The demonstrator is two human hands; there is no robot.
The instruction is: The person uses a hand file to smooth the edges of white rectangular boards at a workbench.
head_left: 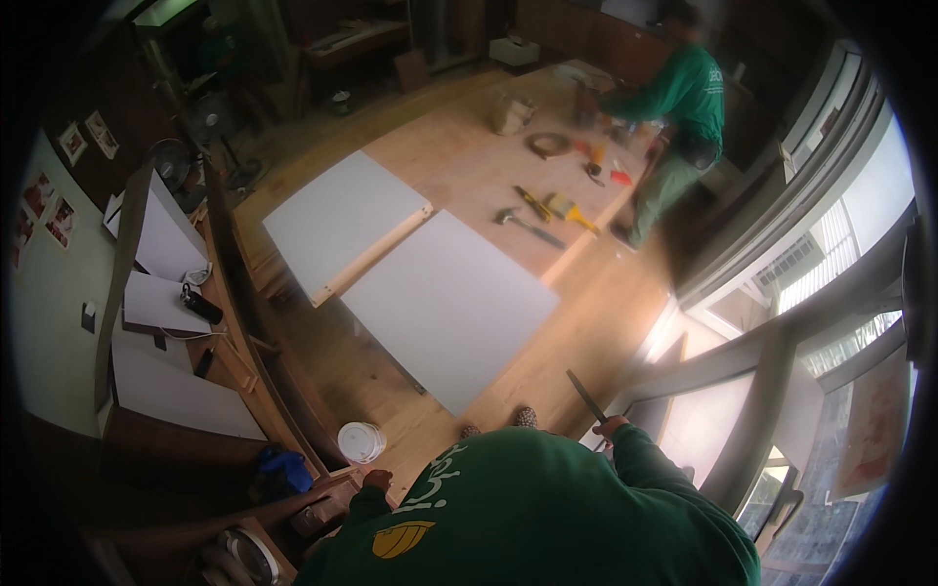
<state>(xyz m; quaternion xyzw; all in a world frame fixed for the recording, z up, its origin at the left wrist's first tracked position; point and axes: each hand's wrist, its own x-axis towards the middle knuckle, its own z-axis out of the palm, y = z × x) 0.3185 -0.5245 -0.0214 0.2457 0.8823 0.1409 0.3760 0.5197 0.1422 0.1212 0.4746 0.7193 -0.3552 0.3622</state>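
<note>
My right hand [612, 427] is closed around one end of a long, flat, dark tool that looks like a file [586, 396]; its free end points up and away to the left. Low at my left side, my left hand [377, 479] has its fingers curled, and nothing shows in it. In front of me a white panel [454, 308] lies on the worktable, its near corner toward my feet. A second white panel [352, 215] lies beyond it to the left. A wooden strip [376, 252] runs along where the two panels meet.
A hammer [528, 227], a yellow-handled brush [570, 211] and a tape roll [547, 146] lie on the bare table top [459, 166]. A person in green [684, 98] leans over its far right. A white bucket [362, 442] stands by my left; windows [782, 264] line the right.
</note>
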